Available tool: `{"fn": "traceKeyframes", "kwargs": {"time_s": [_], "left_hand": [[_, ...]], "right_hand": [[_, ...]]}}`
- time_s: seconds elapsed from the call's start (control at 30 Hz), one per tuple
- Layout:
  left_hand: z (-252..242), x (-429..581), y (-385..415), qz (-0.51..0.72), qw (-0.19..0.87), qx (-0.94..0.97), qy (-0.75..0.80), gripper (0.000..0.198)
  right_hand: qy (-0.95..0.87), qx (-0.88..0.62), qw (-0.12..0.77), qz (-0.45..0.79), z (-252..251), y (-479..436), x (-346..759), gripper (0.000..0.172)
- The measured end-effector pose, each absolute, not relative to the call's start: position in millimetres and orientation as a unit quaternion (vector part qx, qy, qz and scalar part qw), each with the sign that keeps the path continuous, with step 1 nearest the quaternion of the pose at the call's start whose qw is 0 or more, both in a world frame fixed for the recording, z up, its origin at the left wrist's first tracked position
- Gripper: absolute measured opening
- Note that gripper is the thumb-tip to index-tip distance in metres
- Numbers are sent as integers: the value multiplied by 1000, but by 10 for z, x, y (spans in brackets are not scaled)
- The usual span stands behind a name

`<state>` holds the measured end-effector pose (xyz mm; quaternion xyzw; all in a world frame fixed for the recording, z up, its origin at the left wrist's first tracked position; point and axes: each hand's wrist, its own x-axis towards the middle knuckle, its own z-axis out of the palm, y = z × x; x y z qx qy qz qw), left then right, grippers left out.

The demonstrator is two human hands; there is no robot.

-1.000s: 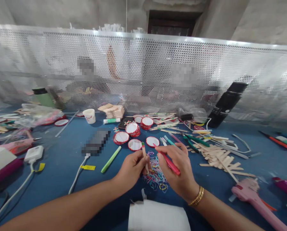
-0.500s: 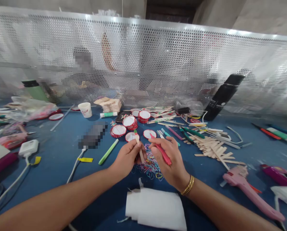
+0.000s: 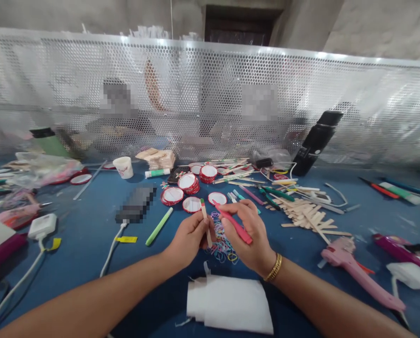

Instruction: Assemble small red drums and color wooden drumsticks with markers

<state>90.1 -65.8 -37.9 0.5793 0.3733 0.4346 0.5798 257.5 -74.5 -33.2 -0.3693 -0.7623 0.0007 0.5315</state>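
My left hand (image 3: 188, 235) pinches a wooden craft stick (image 3: 207, 230) upright, its top end coloured green with a red band below. In my right hand (image 3: 250, 232) is a red marker (image 3: 237, 225), gripped like a pen, its tip pointing toward the stick but apart from it. Beneath and between the hands lies a pile of coloured rubber bands (image 3: 222, 246). A green marker (image 3: 159, 226) rests to the left of my left hand. Just beyond the hands are stacked red-rimmed white discs (image 3: 188, 182). A folded white cloth (image 3: 231, 303) lies nearest to me.
Loose craft sticks (image 3: 308, 213) and a pink glue gun (image 3: 362, 272) lie to the right. A black bottle (image 3: 315, 143) leans by the perforated metal screen (image 3: 224, 94). A paper cup (image 3: 123, 167) stands at back left, with a cabled phone (image 3: 135, 204) nearer.
A red band now shows below the green on the craft stick. The red marker's tip has moved slightly away to the right of the stick. The view has tilted up a little.
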Motion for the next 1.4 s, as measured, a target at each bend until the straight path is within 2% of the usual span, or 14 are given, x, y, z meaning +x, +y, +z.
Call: {"fn": "traceKeyframes", "kwargs": {"time_s": [0.17, 0.4, 0.6, 1.0, 1.23, 1.4], "left_hand": [[-413, 874, -621, 431, 554, 602, 382, 43], [-419, 830, -559, 483, 462, 635, 387, 40], [-431, 825, -509, 513, 437, 624, 395, 36], [-442, 893, -618, 453, 555, 593, 368, 42], [-371, 878, -633, 464, 484, 623, 403, 41], [-395, 890, -632, 461, 524, 600, 391, 43]], "right_hand": [[-773, -366, 518, 0, -342, -736, 2587, 19], [-752, -368, 547, -11, -333, -719, 2590, 19], [-730, -387, 563, 2, -322, -688, 2622, 17], [-750, -372, 546, -34, -321, -787, 2524, 10], [-755, -358, 548, -22, -326, -783, 2528, 9], [-745, -343, 571, -38, -301, -811, 2529, 12]]}}
